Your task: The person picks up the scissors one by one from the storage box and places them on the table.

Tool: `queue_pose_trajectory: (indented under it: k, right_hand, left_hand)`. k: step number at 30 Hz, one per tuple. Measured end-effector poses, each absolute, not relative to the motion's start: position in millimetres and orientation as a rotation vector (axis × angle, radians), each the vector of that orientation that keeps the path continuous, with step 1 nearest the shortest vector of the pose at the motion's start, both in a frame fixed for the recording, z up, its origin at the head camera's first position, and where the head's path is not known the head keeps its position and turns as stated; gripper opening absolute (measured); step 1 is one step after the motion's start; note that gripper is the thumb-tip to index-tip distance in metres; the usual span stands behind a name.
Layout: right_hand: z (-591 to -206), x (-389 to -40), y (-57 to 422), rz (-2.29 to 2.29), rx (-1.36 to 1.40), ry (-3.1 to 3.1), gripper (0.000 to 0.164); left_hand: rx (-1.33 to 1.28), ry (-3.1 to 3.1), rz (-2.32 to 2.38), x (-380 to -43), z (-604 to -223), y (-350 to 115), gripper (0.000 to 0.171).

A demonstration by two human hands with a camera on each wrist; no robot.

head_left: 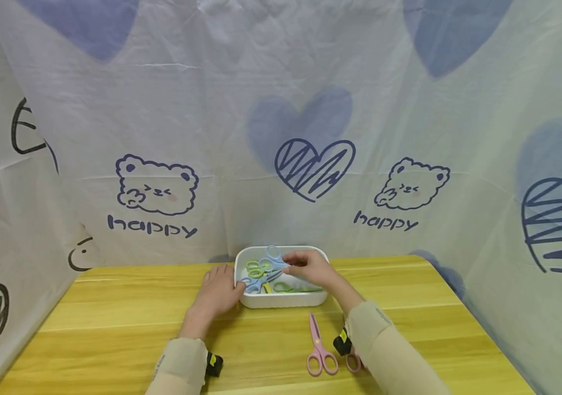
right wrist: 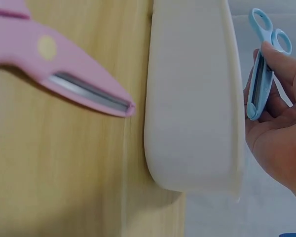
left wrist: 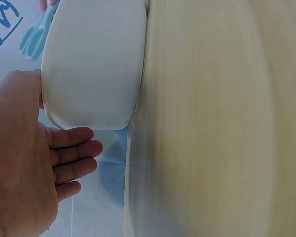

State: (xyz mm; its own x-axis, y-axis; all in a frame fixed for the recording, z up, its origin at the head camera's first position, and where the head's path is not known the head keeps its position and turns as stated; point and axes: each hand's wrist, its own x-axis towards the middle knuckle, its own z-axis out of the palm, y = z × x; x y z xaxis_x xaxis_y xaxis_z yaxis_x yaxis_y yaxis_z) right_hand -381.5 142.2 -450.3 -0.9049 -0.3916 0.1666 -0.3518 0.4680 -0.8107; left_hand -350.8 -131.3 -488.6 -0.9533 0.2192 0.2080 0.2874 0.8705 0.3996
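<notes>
A white plastic bin (head_left: 283, 300) stands at the far edge of the table. My left hand (head_left: 219, 293) is at its left end, thumb over the rim and fingers along the outside; in the left wrist view the fingertips (left wrist: 84, 134) lie by the end wall. Above the bin, my right hand (head_left: 310, 267) pinches light-blue scissors (right wrist: 266, 64) between thumb and fingers, handle loops pointing away from the palm. Inside the bin lie another pair of blue scissors (head_left: 253, 286) and green scissors (head_left: 283, 287), partly overlapping, with further green handles (head_left: 253, 269) behind.
Pink scissors (head_left: 316, 351) lie on the wooden table (head_left: 113, 329) in front of the bin. A second pink pair (head_left: 353, 363) is mostly hidden under the right forearm. A printed white cloth (head_left: 241, 109) hangs right behind the table.
</notes>
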Motion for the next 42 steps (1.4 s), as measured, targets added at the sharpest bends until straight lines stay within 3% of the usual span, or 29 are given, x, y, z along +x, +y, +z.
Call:
queue_pose_trajectory:
  k: [17, 24, 33, 42]
  right_hand:
    - [-449.9, -329.8, 147.5, -1.642, -0.659, 2.544, 0.032]
    - [-453.7, -311.9, 150.3, -1.62, -0.699, 2.547, 0.031]
    - [-452.4, -300.9, 151.5, -1.636, -0.704, 2.528, 0.031]
    - [-455.7, -296.5, 150.7, -1.654, -0.712, 2.505, 0.029]
  left_hand:
    - [-0.394, -2.911, -0.653, -349.7, -483.6, -133.8, 0.048]
    - [-0.401, -2.84, -0.67, -349.1, -470.8, -132.4, 0.057]
    - [-0.653, -2.699, -1.131, -329.7, -437.6, -111.7, 0.047]
    - [-0.959, -2.64, -1.511, -318.5, -430.1, -96.9, 0.036]
